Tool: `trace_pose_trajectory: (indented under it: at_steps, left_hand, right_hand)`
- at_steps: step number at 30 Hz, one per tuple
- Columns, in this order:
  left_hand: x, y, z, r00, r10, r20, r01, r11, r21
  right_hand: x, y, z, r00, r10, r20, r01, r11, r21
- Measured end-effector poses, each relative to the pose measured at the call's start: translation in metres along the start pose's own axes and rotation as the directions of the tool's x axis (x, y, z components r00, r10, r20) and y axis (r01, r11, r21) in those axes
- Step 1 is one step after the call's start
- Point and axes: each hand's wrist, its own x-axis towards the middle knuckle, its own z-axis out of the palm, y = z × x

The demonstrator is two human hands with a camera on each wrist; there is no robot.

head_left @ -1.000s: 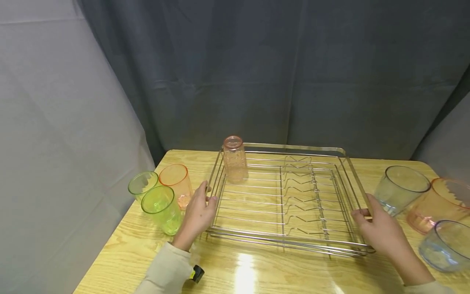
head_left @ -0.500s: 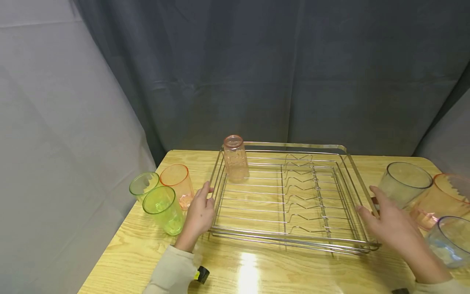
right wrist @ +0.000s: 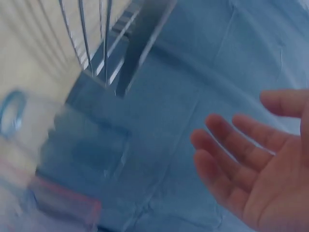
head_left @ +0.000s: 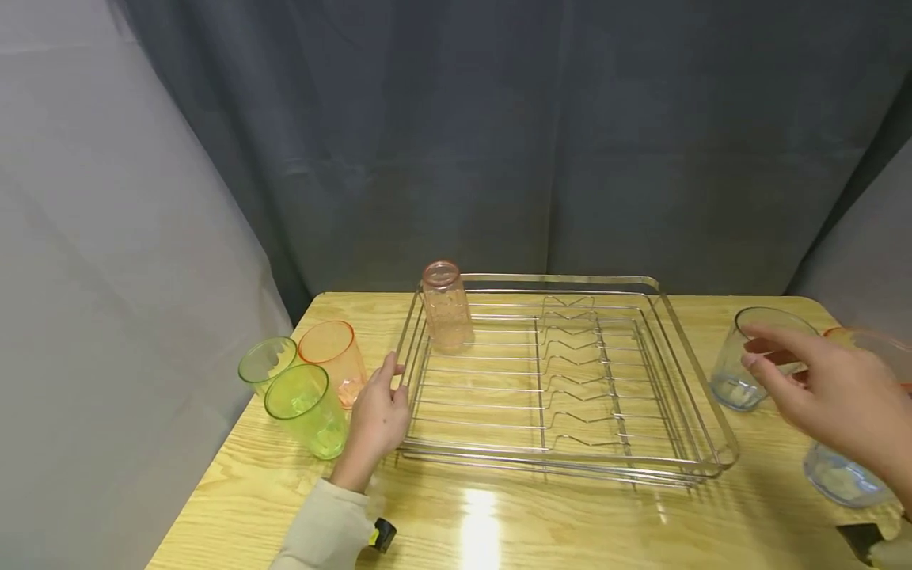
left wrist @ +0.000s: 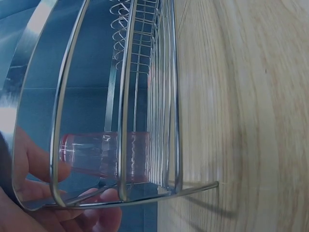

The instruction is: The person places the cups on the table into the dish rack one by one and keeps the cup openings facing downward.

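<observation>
Wire rack point(head_left: 540, 388) in the middle of the wooden table point(head_left: 427, 522), between two groups of cups. At far left, a hanging pale cloth point(head_left: 142, 261). Next, close together on the tabletop, all mouth up: a green cup point(head_left: 265, 367) at the back, a lime cup point(head_left: 311, 416) in front, and an orange cup point(head_left: 340, 362) to their right. Below these, a light sleeve point(head_left: 324, 526), with a small black object point(head_left: 385, 536) beside its cuff. Then the left hand point(head_left: 380, 416), at the rack's left end, fingers curled round its rim and wires. Inside the rack's rear left corner, a pale pink cup point(head_left: 449, 321), narrower end up. Behind, a dark grey curtain point(head_left: 456, 142). Farther right, the right hand point(head_left: 834, 388), apart from the rack, fingers loosely bent and spread from the thumb. Partly covered by it in the head view, a bluish clear cup point(head_left: 734, 368); beyond, a blue cup point(head_left: 848, 479) nearer the front and a second orange cup point(head_left: 879, 348) behind, largely hidden.
</observation>
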Motion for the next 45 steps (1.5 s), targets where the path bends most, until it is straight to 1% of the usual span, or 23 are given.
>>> trace_pose_trajectory:
  at_steps: [3,5,9,12,15,17,19,22,24,29,33,39,45]
  left_hand:
    - [0.002,0.0,-0.003,1.0,0.001,-0.005,-0.001,1.0,0.003]
    - [0.002,0.0,-0.003,1.0,0.0,0.001,0.0,1.0,-0.001]
    - [0.002,0.0,-0.003,1.0,-0.004,0.008,0.004,1.0,0.002]
    - [0.001,0.001,-0.003,1.0,-0.006,0.019,0.005,1.0,0.009]
    - [0.001,0.002,-0.004,1.0,-0.007,0.026,0.007,1.0,0.009]
    - [0.001,0.002,-0.005,1.0,-0.006,0.023,0.006,1.0,0.014]
    - [0.002,0.003,-0.006,1.0,-0.004,0.02,0.004,1.0,0.014]
    - [0.002,0.004,-0.007,1.0,0.003,0.024,-0.003,1.0,0.011]
    - [0.002,0.005,-0.007,1.0,0.003,0.03,-0.003,1.0,0.004]
    - [0.001,0.004,-0.006,0.999,-0.005,0.032,0.006,1.0,-0.015]
    - [0.0,0.003,-0.006,0.999,-0.005,0.032,0.006,1.0,-0.019]
    - [-0.001,0.003,-0.006,0.999,0.0,0.039,0.001,1.0,-0.014]
    - [-0.001,0.004,-0.006,0.999,0.009,0.043,-0.01,1.0,0.018]
  right_hand:
    - [0.007,0.011,-0.009,0.999,-0.05,-0.011,0.049,0.998,-0.041]
    - [0.012,0.022,-0.012,0.998,-0.057,0.0,0.057,0.997,-0.049]
    - [0.021,0.051,-0.01,0.997,-0.077,-0.026,0.075,0.994,-0.074]
    - [0.025,0.069,-0.006,0.996,-0.074,-0.041,0.07,0.994,-0.089]
    - [0.027,0.082,-0.001,0.998,-0.057,-0.013,0.055,0.993,-0.102]
    - [0.03,0.087,0.002,0.999,-0.041,0.02,0.043,0.993,-0.113]
    - [0.033,0.092,0.004,0.998,-0.036,0.053,0.043,0.989,-0.141]
    - [0.038,0.098,0.006,0.996,-0.037,0.081,0.052,0.981,-0.187]
    - [0.041,0.102,0.008,0.994,-0.024,0.109,0.047,0.975,-0.219]
    - [0.047,0.114,0.015,0.977,0.005,0.212,0.054,0.962,-0.268]
    - [0.05,0.118,0.018,0.961,-0.004,0.276,0.076,0.965,-0.253]
    - [0.057,0.115,0.019,0.936,-0.015,0.352,0.103,0.967,-0.235]
    - [0.064,0.115,0.017,0.896,0.004,0.444,0.094,0.976,-0.198]
